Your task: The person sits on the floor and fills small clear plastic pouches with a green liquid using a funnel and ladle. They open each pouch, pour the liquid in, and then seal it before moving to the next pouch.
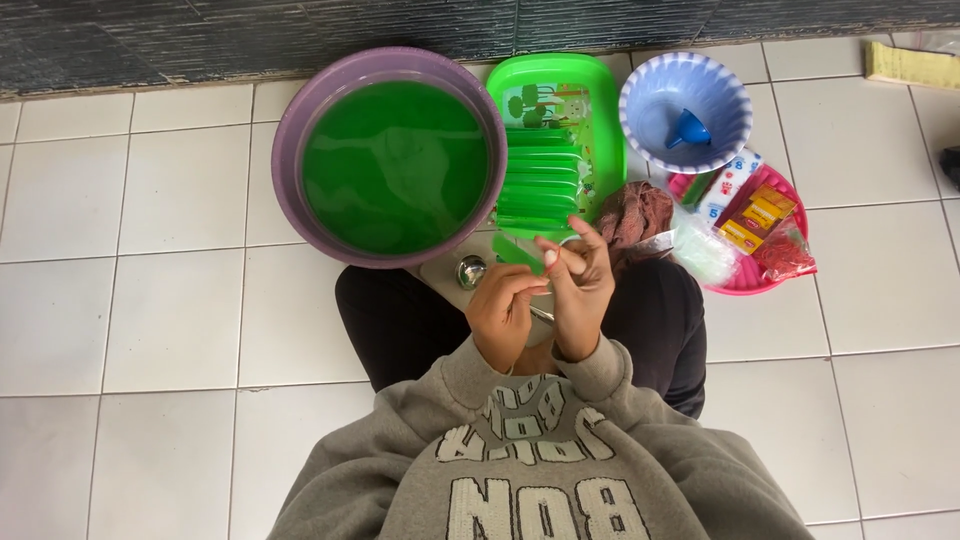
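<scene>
My left hand and my right hand meet in front of my chest, fingers pinched together on a thin plastic pouch of green liquid whose end sticks up between them. Just beyond the hands a green tray holds a row of filled green pouches. A purple basin full of green liquid stands to the left of the tray. A small metal object lies on the floor near my left hand.
A lilac bowl with a blue funnel sits at the upper right. Below it a pink basket holds packets and plastic bags. A brown cloth lies beside it. White floor tiles surround me; a dark wall runs along the top.
</scene>
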